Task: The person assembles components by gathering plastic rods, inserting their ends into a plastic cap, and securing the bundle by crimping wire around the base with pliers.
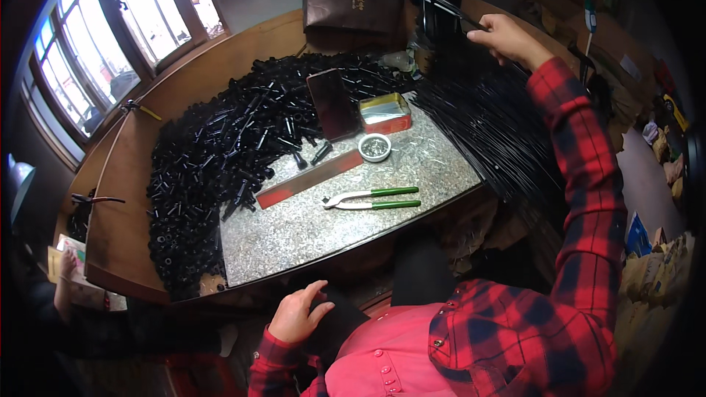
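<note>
Thin rods (437, 1), a small bunch, are clenched in my right hand (507, 38), raised above the far right side of the worktop (294, 250) and slanting away up to the left. My left hand (298, 312) sits low in front of my body, fingers loosely curled, with nothing visible in it. As far as I can judge, only the picking-up of this bunch is done: it is off the surface and in my fist. Many more dark rods (485, 129) lie at the right, not taken up. The green-handled pincers (395, 192) rest untouched before me, near a small white dish (359, 150). Whether the big heap of black tubular pieces (220, 132) at the left is finished or waiting, I cannot tell.
</note>
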The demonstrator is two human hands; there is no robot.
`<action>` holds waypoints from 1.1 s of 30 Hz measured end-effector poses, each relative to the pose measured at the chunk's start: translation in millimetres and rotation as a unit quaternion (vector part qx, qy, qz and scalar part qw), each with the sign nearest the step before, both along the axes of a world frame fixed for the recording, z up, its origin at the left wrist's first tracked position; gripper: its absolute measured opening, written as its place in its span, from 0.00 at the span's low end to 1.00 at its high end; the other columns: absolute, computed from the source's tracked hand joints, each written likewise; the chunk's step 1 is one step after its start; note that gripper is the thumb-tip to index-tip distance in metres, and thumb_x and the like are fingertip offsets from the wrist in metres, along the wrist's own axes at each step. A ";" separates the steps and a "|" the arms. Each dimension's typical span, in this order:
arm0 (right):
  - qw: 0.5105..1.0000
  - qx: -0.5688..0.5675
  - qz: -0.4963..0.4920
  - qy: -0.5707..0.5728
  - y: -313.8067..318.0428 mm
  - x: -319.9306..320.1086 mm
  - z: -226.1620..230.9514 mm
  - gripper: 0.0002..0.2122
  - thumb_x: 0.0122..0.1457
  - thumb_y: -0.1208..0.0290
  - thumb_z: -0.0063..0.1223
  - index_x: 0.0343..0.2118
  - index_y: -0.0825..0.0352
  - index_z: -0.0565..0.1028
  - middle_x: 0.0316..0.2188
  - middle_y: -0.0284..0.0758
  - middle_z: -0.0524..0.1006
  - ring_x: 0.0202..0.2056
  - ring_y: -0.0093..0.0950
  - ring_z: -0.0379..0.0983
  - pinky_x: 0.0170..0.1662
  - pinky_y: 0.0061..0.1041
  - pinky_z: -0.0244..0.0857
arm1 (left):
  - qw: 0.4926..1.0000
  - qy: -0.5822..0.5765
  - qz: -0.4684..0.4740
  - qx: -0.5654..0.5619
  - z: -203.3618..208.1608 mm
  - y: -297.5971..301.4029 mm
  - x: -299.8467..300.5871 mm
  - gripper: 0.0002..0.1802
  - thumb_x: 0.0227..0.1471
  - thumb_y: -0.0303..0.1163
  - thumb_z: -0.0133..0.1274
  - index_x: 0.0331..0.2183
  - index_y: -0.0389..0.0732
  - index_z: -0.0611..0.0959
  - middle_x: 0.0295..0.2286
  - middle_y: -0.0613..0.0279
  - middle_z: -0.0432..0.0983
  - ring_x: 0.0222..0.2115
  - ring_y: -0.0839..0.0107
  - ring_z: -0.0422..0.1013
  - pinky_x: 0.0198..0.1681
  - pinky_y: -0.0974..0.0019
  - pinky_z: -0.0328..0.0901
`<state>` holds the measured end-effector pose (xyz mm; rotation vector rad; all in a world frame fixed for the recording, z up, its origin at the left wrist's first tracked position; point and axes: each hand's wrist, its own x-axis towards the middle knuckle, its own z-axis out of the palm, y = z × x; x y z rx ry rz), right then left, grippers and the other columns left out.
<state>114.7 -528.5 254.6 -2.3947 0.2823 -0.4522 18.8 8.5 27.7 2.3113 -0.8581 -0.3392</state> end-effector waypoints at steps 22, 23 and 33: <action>0.843 0.216 0.451 0.197 288.0 -38.8 -79.6 0.17 0.52 0.60 0.62 0.32 0.69 0.70 0.19 0.31 0.70 0.18 0.19 0.67 0.19 0.20 0.62 | 0.910 -0.020 0.028 -0.414 96.6 -40.6 73.2 0.65 0.33 0.42 0.73 0.62 0.28 0.50 0.60 0.47 0.55 0.60 0.63 0.54 0.61 0.62 0.51; 0.834 0.243 0.454 0.196 293.3 -34.1 -81.6 0.13 0.55 0.67 0.60 0.35 0.69 0.69 0.20 0.28 0.71 0.18 0.15 0.66 0.20 0.17 0.60 | 0.911 0.003 0.041 -0.410 87.0 -35.2 75.3 0.65 0.31 0.36 0.73 0.62 0.29 0.49 0.59 0.47 0.56 0.59 0.63 0.55 0.61 0.61 0.51; 0.789 0.284 0.523 0.155 316.4 -25.1 -88.2 0.17 0.56 0.73 0.57 0.46 0.71 0.67 0.26 0.30 0.72 0.22 0.16 0.67 0.24 0.17 0.62 | 0.867 -0.097 0.122 -0.474 59.8 -59.8 63.4 0.43 0.44 0.23 0.63 0.58 0.33 0.57 0.47 0.53 0.70 0.47 0.63 0.69 0.54 0.62 0.62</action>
